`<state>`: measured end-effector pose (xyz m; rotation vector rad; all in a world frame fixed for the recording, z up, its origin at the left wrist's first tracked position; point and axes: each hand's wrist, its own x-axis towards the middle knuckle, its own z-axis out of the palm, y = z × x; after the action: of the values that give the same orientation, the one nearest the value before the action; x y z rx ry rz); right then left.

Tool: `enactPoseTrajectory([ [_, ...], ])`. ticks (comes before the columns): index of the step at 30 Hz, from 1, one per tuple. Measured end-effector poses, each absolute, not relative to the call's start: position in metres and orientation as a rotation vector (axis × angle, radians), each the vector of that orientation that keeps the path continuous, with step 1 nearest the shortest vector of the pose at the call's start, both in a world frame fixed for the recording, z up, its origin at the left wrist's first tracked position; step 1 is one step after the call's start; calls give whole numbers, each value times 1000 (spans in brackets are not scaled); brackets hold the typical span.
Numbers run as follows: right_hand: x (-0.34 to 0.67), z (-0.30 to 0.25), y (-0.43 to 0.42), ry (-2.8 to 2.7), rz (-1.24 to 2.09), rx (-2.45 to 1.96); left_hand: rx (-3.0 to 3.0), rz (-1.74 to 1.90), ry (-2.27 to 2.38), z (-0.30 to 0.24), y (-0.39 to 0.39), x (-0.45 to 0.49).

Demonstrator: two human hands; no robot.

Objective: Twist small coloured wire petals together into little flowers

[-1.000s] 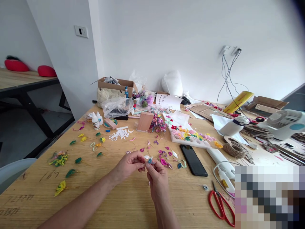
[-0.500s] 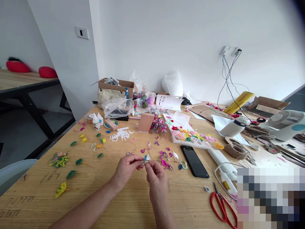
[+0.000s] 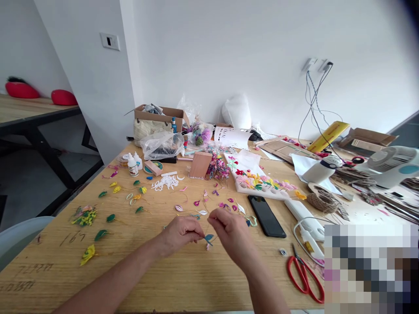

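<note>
My left hand (image 3: 181,233) pinches a small blue leaf-shaped piece (image 3: 208,238) between thumb and fingertips, low over the table. Just to its right, my right hand (image 3: 231,231) is raised with its fingers pressed together; whatever is between them is too fine to make out. A small pink bit (image 3: 207,247) shows just below the blue piece. Beyond the fingers lie a white leaf-shaped piece (image 3: 202,212) and a pink-and-white one (image 3: 178,208). Magenta loops (image 3: 230,200) and another white petal (image 3: 241,209) are scattered behind my right hand.
Green and yellow leaf pieces (image 3: 101,235) lie on the left. A black phone (image 3: 266,216), a white power strip (image 3: 303,220) and red-handled scissors (image 3: 304,274) are on the right. Farther back stand glue bottles (image 3: 132,165), a wooden block (image 3: 200,165) and a foam board with flowers (image 3: 262,191).
My hands have drawn apart: the right moved up and to the right, while the left keeps the blue piece slightly lower. White and pink-and-white pieces beyond the hands now show more fully.
</note>
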<state>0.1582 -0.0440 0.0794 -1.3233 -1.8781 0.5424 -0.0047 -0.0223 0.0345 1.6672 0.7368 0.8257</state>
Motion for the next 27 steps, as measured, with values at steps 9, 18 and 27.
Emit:
enactPoseTrajectory([
  [9,134,26,-63,-1626,713,-1345,1203,1189,862,33,-27,-3],
  [18,148,86,-64,-2278,341,-1414,1991,971,792,28,-26,-5],
  [27,149,33,-52,-1535,1027,-1218,1334,1155,845,36,-32,-3],
])
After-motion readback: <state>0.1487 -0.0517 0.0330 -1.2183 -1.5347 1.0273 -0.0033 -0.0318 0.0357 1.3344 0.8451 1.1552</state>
